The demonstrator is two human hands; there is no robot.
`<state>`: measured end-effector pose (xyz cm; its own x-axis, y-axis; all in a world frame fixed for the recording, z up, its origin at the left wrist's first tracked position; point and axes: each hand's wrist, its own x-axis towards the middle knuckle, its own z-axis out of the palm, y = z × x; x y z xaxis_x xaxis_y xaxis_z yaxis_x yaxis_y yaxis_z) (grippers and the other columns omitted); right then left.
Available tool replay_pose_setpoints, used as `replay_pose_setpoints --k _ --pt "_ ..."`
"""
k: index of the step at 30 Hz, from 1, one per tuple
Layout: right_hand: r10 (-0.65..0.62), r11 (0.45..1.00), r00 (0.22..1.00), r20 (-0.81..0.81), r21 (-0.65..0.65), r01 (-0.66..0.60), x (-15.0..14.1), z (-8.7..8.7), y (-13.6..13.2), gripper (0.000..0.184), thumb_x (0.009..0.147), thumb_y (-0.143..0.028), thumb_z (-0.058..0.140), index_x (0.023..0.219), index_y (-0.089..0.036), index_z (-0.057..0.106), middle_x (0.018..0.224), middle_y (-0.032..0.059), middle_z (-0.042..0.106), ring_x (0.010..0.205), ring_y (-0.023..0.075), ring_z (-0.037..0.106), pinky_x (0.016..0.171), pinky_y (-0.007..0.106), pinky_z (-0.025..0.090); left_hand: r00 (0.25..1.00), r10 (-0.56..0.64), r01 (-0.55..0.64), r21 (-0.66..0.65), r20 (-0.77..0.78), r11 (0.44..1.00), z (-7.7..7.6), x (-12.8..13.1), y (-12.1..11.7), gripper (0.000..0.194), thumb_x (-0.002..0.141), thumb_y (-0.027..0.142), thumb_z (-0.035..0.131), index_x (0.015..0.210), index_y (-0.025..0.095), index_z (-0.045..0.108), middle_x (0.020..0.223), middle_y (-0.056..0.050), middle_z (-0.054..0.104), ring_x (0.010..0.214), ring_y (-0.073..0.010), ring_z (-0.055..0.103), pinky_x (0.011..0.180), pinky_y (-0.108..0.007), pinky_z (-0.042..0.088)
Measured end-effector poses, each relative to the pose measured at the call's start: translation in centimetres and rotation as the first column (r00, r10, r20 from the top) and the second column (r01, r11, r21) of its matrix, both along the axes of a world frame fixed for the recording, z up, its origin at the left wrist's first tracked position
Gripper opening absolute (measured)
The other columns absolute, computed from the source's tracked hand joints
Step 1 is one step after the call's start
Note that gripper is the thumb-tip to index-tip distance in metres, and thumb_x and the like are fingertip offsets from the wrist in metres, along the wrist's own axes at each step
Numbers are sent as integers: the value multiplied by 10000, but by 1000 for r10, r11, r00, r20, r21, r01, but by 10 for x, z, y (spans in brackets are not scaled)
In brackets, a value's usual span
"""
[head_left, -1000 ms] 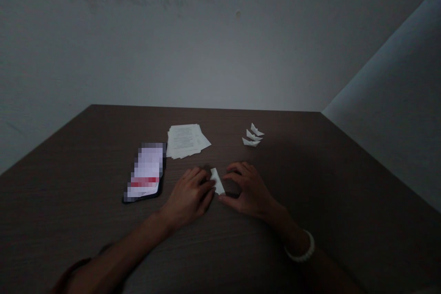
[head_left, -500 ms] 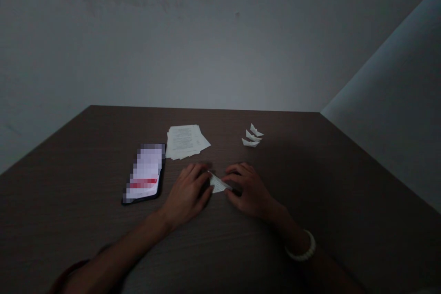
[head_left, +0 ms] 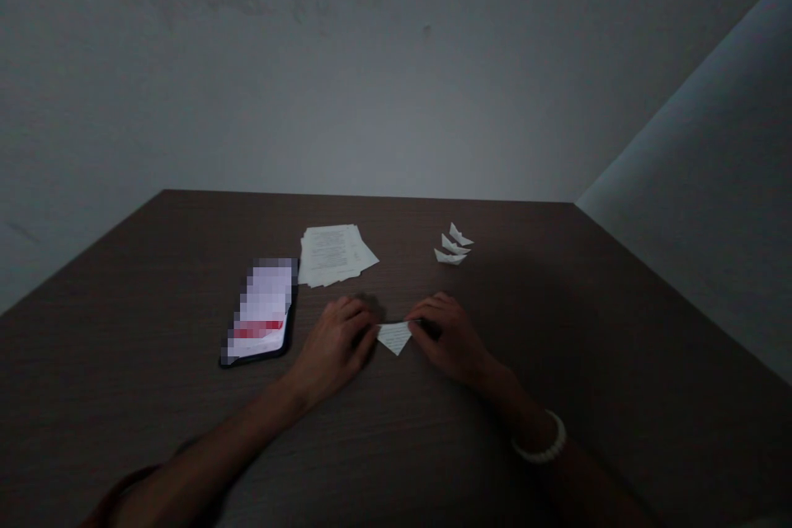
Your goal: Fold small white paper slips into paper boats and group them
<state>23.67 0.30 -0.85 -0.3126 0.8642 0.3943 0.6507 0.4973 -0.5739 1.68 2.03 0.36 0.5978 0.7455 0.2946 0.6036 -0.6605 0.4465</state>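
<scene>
Folded paper, pinched by left hand and right hand, sits well inside the far table edge.

We hold a small white triangle of folded paper by its two far corners, lines of print crossing its face, its long edge away from us, one point toward us.

On my head feed: phone, lit screen pixelated, red band low down, just beside an uneven stack of printed sheets. Well right of the stack I note three white paper boats, close together. I log all of these on a dark brown table, with a grey wall behind, stained near the top.
</scene>
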Motion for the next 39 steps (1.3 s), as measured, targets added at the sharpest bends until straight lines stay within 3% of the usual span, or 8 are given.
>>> replay_pose_setpoints --k 4,9,13,18,22,26,33,39 --pt "-39 999 997 -73 -14 38 0 0 0 75 863 -170 612 883 -200 678 819 22 698 772 173 604 768 331 435 998 23 -21 -30 64 999 -1 -2 1 211 954 233 434 859 164 610 839 -51 621 843 -212 547 807 -401 441" --pt "-90 992 987 -132 -101 77 1 0 -1 101 865 -194 602 909 -210 691 772 20 664 721 163 591 677 294 447 989 95 -89 -55 115 994 -5 -4 0 186 940 240 446 1005 147 594 910 -74 613 856 -218 562 773 -389 470" --pt "-123 986 983 -138 -132 104 2 -2 0 163 839 -172 614 981 -215 681 799 21 648 729 160 590 688 293 462 987 113 -108 -54 111 993 -4 -3 -1 142 929 252 457 971 152 550 879 -65 602 809 -211 553 732 -371 465" --pt "-116 985 986 -120 -140 99 2 -3 0 209 832 -152 603 1025 -211 658 829 31 635 772 174 588 724 313 464 995 -1 5 -37 96 999 -1 -4 -1 167 932 194 412 905 172 575 835 -53 600 804 -206 533 741 -367 440" --pt "-144 981 975 -166 -156 118 5 -4 2 191 843 -165 570 1015 -212 639 812 18 607 739 161 573 687 292 459 992 -78 81 -19 99 997 -3 -5 -2 286 835 114 470 1090 183 580 961 -65 617 893 -227 536 803 -409 435" --pt "-156 976 973 -172 -182 124 9 -6 5 176 846 -175 551 1003 -205 625 772 4 580 706 152 559 667 283 445 994 -77 75 24 82 997 -5 -5 -3 325 808 118 506 1118 181 579 1068 -85 615 969 -248 541 851 -441 429" --pt "-151 979 980 -130 -158 130 9 -7 5 191 847 -158 553 1023 -202 612 810 17 598 728 159 563 666 285 447 995 -85 78 134 47 988 -8 -4 0 232 893 170 488 1075 179 632 1023 -94 641 917 -239 555 785 -404 442" --pt "-168 983 982 -83 -82 162 7 -8 7 200 859 -166 569 1049 -210 616 838 36 612 802 193 575 745 331 478 995 -104 105 164 -11 981 -8 -4 -1 253 875 125 485 1060 172 650 955 -83 657 863 -233 551 735 -382 429"
